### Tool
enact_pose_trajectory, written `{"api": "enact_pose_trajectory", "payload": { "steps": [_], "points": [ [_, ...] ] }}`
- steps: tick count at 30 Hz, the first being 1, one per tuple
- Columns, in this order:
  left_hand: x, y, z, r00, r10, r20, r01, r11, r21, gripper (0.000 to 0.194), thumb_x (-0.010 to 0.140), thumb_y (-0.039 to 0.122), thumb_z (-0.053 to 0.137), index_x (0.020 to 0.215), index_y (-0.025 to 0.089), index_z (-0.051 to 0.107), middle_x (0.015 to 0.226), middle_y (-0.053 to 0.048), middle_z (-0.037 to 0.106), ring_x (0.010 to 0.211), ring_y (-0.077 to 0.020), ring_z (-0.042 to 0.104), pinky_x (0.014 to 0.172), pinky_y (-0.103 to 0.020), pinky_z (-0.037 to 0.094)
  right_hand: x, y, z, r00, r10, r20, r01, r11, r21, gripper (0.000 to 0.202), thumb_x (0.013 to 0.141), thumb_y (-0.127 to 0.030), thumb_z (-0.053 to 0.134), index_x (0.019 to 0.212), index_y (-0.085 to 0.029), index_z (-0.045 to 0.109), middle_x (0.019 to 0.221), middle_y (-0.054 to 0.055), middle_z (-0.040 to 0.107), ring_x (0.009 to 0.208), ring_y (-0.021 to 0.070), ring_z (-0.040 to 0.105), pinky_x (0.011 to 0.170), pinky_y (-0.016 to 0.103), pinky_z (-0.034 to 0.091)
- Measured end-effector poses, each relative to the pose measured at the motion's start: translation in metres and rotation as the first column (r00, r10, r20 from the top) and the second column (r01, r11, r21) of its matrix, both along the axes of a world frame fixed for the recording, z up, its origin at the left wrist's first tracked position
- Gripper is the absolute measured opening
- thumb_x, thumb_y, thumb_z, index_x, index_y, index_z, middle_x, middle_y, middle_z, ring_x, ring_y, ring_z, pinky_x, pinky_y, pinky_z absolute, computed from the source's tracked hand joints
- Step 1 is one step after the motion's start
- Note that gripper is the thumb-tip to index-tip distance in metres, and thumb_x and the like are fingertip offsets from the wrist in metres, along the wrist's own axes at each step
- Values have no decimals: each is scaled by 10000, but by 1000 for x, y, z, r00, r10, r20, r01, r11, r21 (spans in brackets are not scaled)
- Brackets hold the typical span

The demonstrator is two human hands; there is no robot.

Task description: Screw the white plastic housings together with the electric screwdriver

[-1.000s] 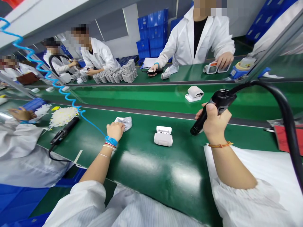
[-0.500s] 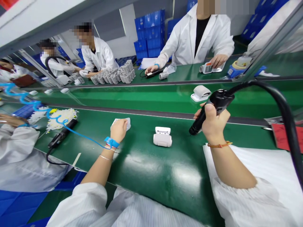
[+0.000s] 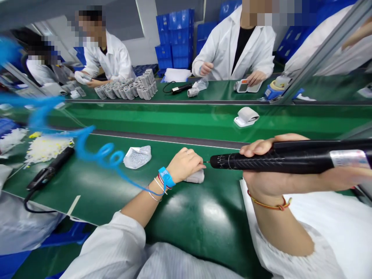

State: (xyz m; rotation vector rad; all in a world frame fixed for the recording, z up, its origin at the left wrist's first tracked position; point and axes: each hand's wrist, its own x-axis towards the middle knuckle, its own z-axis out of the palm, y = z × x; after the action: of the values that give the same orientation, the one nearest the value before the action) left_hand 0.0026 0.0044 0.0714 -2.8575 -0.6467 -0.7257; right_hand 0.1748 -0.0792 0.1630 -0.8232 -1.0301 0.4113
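Note:
My right hand (image 3: 261,170) is wrapped round a black electric screwdriver (image 3: 279,157), which lies nearly level with its thin bit pointing left. At the bit's tip my left hand (image 3: 187,164) is pinched; what its fingertips hold is too small to make out. Partly under that hand, a light grey cylindrical device (image 3: 196,177) rests on the green table (image 3: 180,217). The white part beside the device is hidden by the hand. Left of my hand sits a white tray of small metal pieces (image 3: 137,157).
A white device with a cuff (image 3: 246,117) sits on the green belt (image 3: 174,120). A blue coiled cord (image 3: 107,151) crosses the left side. Another black screwdriver (image 3: 50,168) lies near white parts (image 3: 49,147). White sheets (image 3: 328,221) lie at right. People in white coats work opposite.
My left hand has left the small tray and moved right, over the grey device. The screwdriver in my right hand has swung from steep to nearly level, its bit now at my left fingertips.

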Motion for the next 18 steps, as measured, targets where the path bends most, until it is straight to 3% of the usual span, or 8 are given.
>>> {"api": "enact_pose_trajectory", "payload": {
  "steps": [10,18],
  "points": [
    [2,1,-1,999,36,-3,-36,997,69,286,913,357,440,758,157,573,690,-24,616,686,-150,507,654,-305,314,-3,5,-13,994,-24,-102,34,995,97,633,618,-836,366,755,-237,519,542,14,442,442,181,482,407,349,437],
    [0,-3,5,998,-19,-60,25,994,109,274,942,308,375,819,149,560,765,-42,640,723,-153,525,665,-319,330,-2,-4,3,994,103,-46,-101,994,36,546,709,-770,342,709,-249,504,522,14,432,436,181,463,453,354,429]
  ]
}}
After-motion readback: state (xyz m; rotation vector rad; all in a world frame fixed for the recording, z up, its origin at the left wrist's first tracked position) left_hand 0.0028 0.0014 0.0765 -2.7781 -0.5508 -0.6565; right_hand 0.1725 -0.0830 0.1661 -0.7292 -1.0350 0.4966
